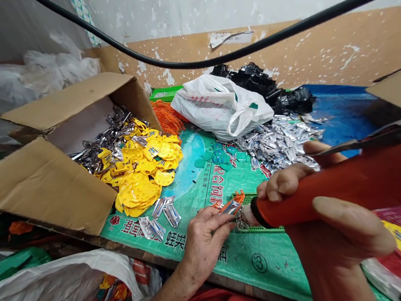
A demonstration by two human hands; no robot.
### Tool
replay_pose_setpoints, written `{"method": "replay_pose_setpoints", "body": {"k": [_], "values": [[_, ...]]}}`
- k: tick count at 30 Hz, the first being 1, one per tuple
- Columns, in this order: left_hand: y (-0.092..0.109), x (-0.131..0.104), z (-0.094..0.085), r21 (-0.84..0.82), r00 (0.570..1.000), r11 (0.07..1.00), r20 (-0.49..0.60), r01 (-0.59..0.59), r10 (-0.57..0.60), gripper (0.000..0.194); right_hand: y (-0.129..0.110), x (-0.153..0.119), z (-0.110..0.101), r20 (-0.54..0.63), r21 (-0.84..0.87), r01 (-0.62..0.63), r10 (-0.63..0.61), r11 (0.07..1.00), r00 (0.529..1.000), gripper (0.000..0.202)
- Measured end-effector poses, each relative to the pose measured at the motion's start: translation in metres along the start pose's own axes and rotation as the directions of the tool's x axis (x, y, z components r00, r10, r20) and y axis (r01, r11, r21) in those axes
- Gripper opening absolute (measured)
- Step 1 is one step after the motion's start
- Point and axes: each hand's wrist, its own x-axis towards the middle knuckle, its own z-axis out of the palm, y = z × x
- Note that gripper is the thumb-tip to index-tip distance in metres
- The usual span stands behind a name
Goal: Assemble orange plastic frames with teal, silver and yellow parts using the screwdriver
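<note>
My left hand (207,243) pinches a small orange plastic piece (240,196) with a silver metal part (231,208) on it. Large in the right foreground, my right hand (329,219) is wrapped round a red cylindrical tool (350,179) with a black ring near its tip. The tool's narrow end is close beside the orange piece; whether they touch is unclear. Under both lies a green mesh tray (263,230) of small metal bits, partly hidden by the tool. Two small groups of silver pieces (164,212) rest left of my left hand.
Yellow pieces (139,191) spill from a cardboard box (45,183) at left. Behind are a white bag (217,102), silver pieces (280,141), black parts (257,82) and orange pieces (167,116). A black cable (193,64) hangs across the top. An open bag (68,284) stands lower left.
</note>
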Motion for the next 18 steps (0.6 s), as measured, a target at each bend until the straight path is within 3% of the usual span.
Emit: {"method": "replay_pose_setpoints", "body": {"k": [7,18], "values": [[0.0044,0.0018,0.0001,-0.109,0.996,0.990,0.035,0.087,-0.083,0.017,0.0013,0.0001,0.0022,-0.009,-0.007,0.009,-0.009,1.000,1.000,0.043],[0.0039,0.0007,0.0007,-0.026,1.000,1.000,0.006,-0.003,0.003,0.013,-0.0006,0.0012,-0.0002,0.043,-0.016,0.000,0.000,1.000,0.999,0.045]]}}
